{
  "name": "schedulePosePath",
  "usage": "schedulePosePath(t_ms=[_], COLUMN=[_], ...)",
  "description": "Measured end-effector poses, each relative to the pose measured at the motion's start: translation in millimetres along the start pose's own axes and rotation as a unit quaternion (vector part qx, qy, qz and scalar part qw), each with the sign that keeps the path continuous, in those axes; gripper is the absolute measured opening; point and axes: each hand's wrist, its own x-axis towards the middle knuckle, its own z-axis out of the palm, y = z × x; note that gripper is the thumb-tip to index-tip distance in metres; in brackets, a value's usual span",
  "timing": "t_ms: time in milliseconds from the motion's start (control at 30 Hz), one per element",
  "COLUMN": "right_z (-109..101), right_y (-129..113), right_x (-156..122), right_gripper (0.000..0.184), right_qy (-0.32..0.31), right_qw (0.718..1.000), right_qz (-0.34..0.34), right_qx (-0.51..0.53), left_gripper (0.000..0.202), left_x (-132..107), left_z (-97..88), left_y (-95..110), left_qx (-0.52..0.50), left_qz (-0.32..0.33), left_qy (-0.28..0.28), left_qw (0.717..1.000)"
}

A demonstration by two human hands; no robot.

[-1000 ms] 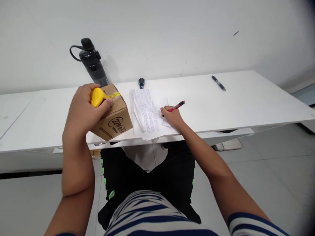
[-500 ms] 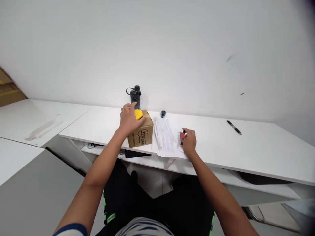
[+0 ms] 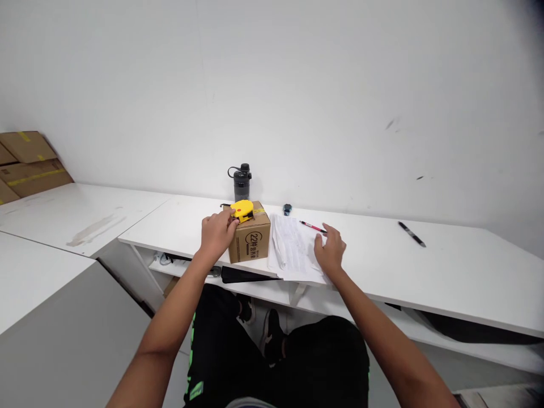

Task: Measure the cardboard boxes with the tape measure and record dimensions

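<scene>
My left hand [image 3: 216, 232] grips the near left side of a yellow tape measure [image 3: 243, 208], thumb and fingertips against its edge. The tape measure is at the top of a small brown cardboard box [image 3: 250, 242] with dark printing. To the right of the box lie white paper sheets [image 3: 293, 252], some creased and with faint writing. A red and black pen [image 3: 313, 226] lies at the far right of the sheets. My right hand [image 3: 331, 248] is just beside the pen's near end with its fingers apart, holding nothing.
A dark bottle [image 3: 242, 184] stands behind the box. Near the wall is a watch [image 3: 288, 209], and a black marker [image 3: 411, 233] lies far right on the white desk [image 3: 374, 260]. Stacked cartons [image 3: 36, 164] are at far left. An open shelf [image 3: 263, 288] runs below.
My right hand has let go of the red pen, which now lies down. My left hand has shifted from over the box top to the tape measure's near left side. The view has tilted slightly.
</scene>
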Motion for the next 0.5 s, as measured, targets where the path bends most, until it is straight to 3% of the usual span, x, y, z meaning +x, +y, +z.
schedulePosePath(t_ms=[67,133,267,400,500], right_z=[-3,-2,10,23,20], right_y=[-27,-61,-129,-175,-189], right_x=[6,18,49,69,72], right_gripper=[0.045,0.041,0.047,0.074,0.068], right_qy=[-0.023,-0.085,-0.203,-0.318,-0.413], right_qw=[0.995,0.981,0.933,0.890,0.846], right_qz=[-0.066,-0.122,-0.274,-0.322,-0.314], right_qx=[0.070,0.127,0.116,0.063,0.123], left_gripper=[0.028,0.025,0.021,0.013,0.018], left_x=[-2,-3,-2,3,9], left_z=[4.9,9.0,12.9,8.2,-0.9], left_y=[0,1,1,-8,-13], left_qx=[-0.007,-0.029,-0.147,-0.364,-0.492], left_qz=[0.005,-0.008,-0.062,-0.057,-0.071], left_qy=[0.030,0.053,0.070,0.050,0.054], left_qw=[1.000,0.998,0.985,0.929,0.866])
